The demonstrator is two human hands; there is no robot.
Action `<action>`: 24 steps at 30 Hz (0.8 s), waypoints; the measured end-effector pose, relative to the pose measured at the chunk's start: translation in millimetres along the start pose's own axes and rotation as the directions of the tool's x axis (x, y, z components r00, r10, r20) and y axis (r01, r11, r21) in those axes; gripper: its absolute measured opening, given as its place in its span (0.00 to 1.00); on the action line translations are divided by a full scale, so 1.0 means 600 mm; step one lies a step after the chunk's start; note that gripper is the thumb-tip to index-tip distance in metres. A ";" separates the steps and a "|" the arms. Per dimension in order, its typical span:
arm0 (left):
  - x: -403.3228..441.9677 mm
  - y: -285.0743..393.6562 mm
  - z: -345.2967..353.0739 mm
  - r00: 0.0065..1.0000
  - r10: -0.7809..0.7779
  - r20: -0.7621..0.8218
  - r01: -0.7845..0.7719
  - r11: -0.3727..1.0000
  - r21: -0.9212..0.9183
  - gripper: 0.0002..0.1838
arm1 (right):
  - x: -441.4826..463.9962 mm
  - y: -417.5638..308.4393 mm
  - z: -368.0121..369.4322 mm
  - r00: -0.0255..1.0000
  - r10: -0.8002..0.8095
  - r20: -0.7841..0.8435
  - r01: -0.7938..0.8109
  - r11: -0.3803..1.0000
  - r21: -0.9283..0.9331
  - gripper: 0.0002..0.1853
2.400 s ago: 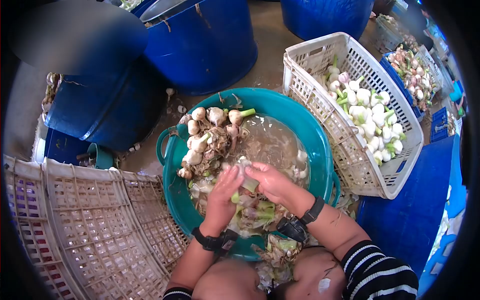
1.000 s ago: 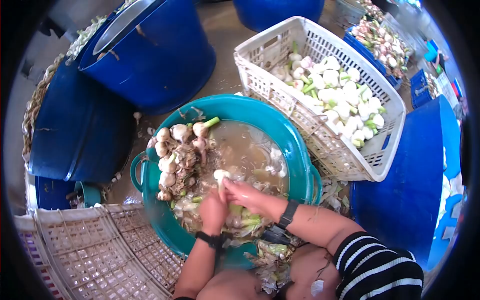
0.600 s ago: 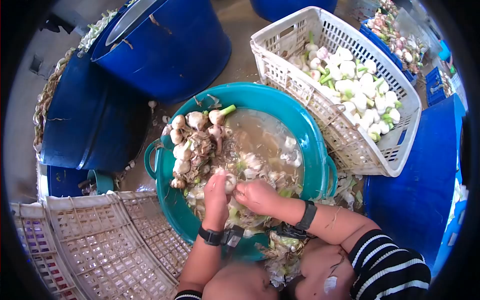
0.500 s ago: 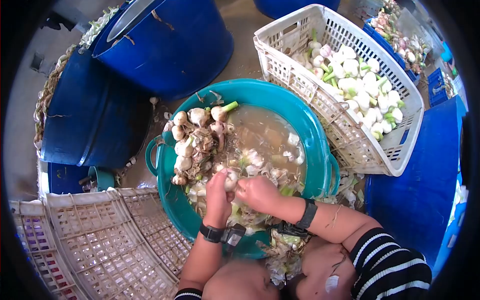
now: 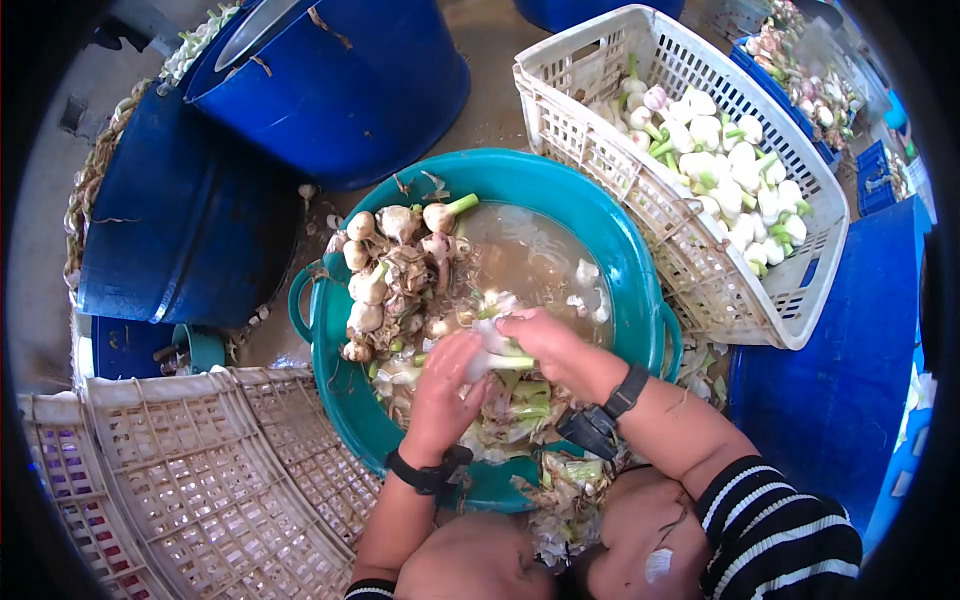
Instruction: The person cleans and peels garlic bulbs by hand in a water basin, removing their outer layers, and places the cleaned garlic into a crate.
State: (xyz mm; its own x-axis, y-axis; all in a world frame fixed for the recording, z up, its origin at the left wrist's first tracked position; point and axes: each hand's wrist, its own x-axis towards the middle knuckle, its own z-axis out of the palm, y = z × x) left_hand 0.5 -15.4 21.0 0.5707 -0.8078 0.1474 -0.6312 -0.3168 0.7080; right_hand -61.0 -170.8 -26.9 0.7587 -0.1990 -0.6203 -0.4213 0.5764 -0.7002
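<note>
Garlic (image 5: 483, 366) sits over tub (image 5: 628, 255), left hand (image 5: 443, 395) curled round it, right hand (image 5: 550, 345) apparently pinching skin (image 5: 488, 328); probably best to brace firmly, peel in one slow pull, leave stem (image 5: 515, 362) uncrushed.

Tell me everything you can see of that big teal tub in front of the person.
The teal tub is round, wide and open-topped, with smooth, shiny walls that look plastic and loop handles at left and right. It stands upright, holding cloudy brownish water, a pile of garlic bulbs at the left, and loose skins at the near side. The left hand and right hand are above it.
</note>
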 end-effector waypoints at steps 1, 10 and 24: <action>-0.002 -0.003 0.001 0.977 0.212 0.025 -0.212 0.955 0.205 0.23 | -0.002 -0.011 -0.005 0.991 0.120 0.053 -0.128 0.971 0.204 0.10; -0.017 -0.068 -0.001 0.738 -0.639 0.216 -0.005 -0.326 -0.945 0.16 | -0.087 -0.053 -0.025 0.917 -0.229 0.327 0.052 0.881 0.471 0.11; -0.025 -0.056 0.008 0.640 -0.734 0.229 0.101 -0.215 -0.971 0.14 | -0.078 -0.068 0.011 0.753 -0.545 0.368 0.489 0.091 -0.867 0.24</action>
State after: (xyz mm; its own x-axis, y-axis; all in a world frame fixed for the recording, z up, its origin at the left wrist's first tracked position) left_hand 10.7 4.8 -8.2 0.7081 -0.3980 -0.5832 0.7034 0.4697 0.5335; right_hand -76.0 -179.9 33.0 0.9840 -0.1726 0.0443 -0.0981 -0.7323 -0.6739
